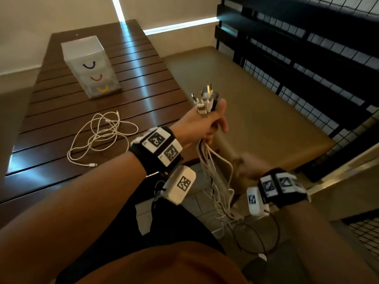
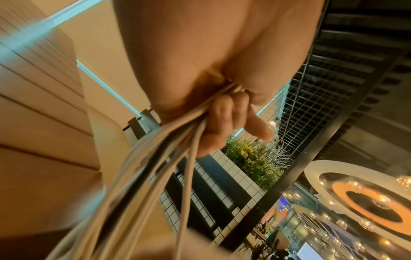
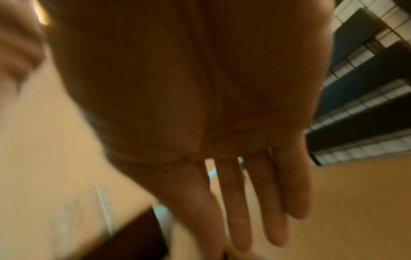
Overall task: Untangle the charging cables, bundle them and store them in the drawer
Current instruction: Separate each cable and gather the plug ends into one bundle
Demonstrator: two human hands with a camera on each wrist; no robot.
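My left hand (image 1: 211,124) grips a bunch of charging cables (image 1: 213,171) just off the table's right edge. Their plug ends (image 1: 206,99) stick up above my fist, and the cords hang down to the floor. In the left wrist view the cords (image 2: 169,151) run out from under my curled fingers (image 2: 224,126). My right hand (image 1: 246,167) is blurred, lower right of the hanging cords; in the right wrist view its fingers (image 3: 255,202) are straight and hold nothing. A loose white cable (image 1: 98,136) lies tangled on the table. The clear drawer unit (image 1: 90,66) stands farther back, its drawers closed.
The dark slatted wooden table (image 1: 61,111) fills the left. A tan bench (image 1: 266,115) lies to the right, with a black metal grid railing (image 1: 307,68) behind it. More cords, one of them dark (image 1: 256,238), pool on the tiled floor by my legs.
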